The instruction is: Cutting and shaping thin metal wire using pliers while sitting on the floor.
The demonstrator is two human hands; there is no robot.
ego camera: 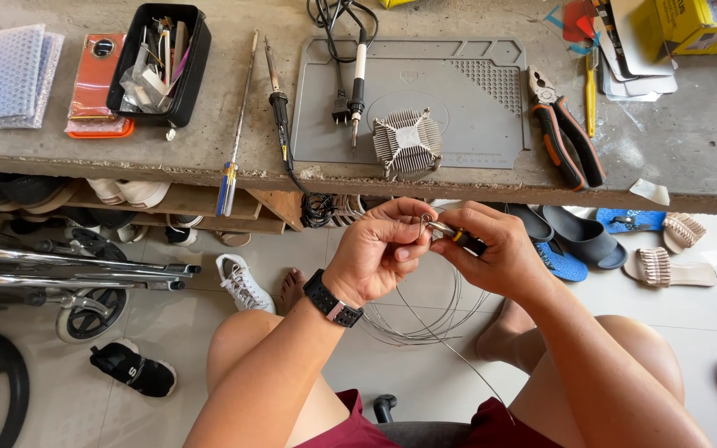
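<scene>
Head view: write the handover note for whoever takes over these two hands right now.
Left hand: pinches the end of the thin wire.
Right hand: grips a small black-and-yellow-handled tool, tip at the wire's bent end.
Wire coil hangs loose below the hands, over the knees.
On the bench: grey mat with heatsink, soldering iron, pliers.
Done: wire end shows a bend. Left: cannot tell.

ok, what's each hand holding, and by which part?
The right hand holds a small black-and-yellow-handled tool by its handle. The left hand pinches the end of the thin coiled wire at the tool's metal tip; the exact contact is too small to tell.
</scene>
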